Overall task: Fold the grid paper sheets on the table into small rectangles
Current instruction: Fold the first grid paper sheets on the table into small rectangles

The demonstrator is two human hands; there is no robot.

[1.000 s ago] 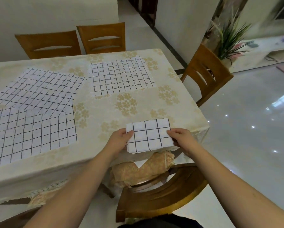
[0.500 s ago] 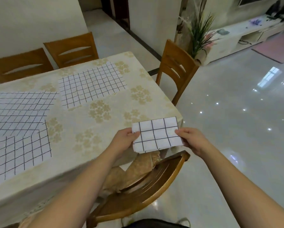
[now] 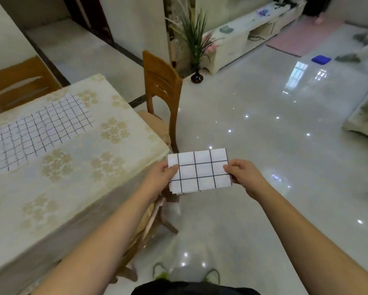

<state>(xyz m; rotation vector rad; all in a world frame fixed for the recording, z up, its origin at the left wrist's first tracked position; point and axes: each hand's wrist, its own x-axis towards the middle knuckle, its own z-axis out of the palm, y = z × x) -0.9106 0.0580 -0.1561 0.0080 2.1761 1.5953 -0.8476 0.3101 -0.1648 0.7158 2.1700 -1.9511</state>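
Folded grid paper (image 3: 200, 170) in both my hands, held in the air past the table's right edge, over the floor (image 3: 264, 128), touching nothing but my fingers. It is a small rectangle, long edges roughly level, layered edges showing along its bottom.

My left hand (image 3: 160, 177) pinches the left short edge, thumb on top, fingers curled under. My right hand (image 3: 243, 175) pinches the right short edge the same way.

Table (image 3: 76, 188) lies to my left under a cream flowered cloth. One unfolded grid sheet (image 3: 43, 129) lies flat toward the far edge, well apart from the folded piece; a sliver of another shows at the frame's left edge.

A wooden chair (image 3: 161, 86) stands at the table's far right corner, another chair (image 3: 144, 226) is tucked at the near right edge below my left forearm. Shiny floor to my right is open out to a plant vase (image 3: 196, 77) and a low cabinet (image 3: 242, 35).
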